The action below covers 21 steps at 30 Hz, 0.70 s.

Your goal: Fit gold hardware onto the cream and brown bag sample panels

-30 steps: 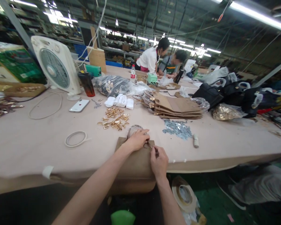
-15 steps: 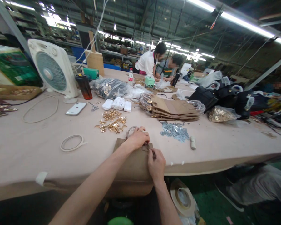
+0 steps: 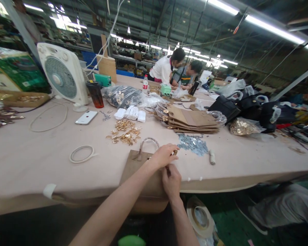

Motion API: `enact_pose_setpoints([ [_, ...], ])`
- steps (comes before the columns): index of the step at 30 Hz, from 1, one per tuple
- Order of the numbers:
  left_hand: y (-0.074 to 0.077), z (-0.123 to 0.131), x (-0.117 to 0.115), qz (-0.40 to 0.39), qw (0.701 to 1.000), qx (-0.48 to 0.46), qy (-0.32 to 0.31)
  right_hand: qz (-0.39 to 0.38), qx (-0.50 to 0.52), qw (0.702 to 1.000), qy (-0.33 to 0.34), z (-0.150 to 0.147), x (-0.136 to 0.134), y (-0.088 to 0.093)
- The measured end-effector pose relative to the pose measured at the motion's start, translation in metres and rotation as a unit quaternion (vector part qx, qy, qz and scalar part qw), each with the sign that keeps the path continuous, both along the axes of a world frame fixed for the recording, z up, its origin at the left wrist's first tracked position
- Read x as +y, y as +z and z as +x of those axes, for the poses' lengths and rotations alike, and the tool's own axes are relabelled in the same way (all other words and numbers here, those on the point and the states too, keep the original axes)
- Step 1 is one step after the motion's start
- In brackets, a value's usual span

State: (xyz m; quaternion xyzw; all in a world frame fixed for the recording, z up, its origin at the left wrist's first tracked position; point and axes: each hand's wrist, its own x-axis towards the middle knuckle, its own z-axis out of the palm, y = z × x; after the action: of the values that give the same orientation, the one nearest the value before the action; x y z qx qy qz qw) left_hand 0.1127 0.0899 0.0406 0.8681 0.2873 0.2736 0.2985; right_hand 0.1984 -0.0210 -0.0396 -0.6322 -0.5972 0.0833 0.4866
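Half over the edge of the table [image 3: 53, 143] sits the brown bag [image 3: 154, 189]; I see the left hand [image 3: 163, 158] seemingly pinching a small gold piece [image 3: 175, 152], the right hand [image 3: 172, 179] curled closed, contents hidden. Loose pinch, dropped piece; too much overhang, the bag could slide.

The left hand [image 3: 165, 156] and right hand [image 3: 172, 179] hide the two-o'clock corner of the brown bag [image 3: 131, 166]; the gold piece [image 3: 175, 152] at the left fingertips is indistinct. The six-o'clock edge crops a green object [image 3: 131, 240].
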Motion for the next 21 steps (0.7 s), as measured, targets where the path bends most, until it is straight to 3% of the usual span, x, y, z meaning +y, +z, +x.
enact_pose_setpoints([
  [5,-0.009,0.016,-0.020,-0.130,0.991,0.003,-0.011,-0.027,0.029,0.999,-0.024,0.005,0.000,0.001],
  [8,-0.011,0.006,-0.020,-0.110,0.993,-0.047,0.011,-0.055,0.095,0.994,-0.008,0.006,0.002,0.009],
  [11,-0.012,-0.017,-0.015,-0.069,0.992,-0.070,0.076,-0.091,0.204,0.975,0.015,0.008,0.007,0.015],
  [15,-0.019,-0.053,-0.012,-0.022,0.988,0.048,0.144,-0.105,0.285,0.953,0.010,0.013,0.015,0.013],
  [18,-0.025,-0.070,-0.016,0.000,0.978,0.159,0.133,-0.104,0.284,0.953,-0.010,0.016,0.018,0.010],
  [21,-0.030,-0.074,-0.017,0.014,0.970,0.212,0.118,-0.105,0.277,0.955,-0.013,0.017,0.019,0.011],
])
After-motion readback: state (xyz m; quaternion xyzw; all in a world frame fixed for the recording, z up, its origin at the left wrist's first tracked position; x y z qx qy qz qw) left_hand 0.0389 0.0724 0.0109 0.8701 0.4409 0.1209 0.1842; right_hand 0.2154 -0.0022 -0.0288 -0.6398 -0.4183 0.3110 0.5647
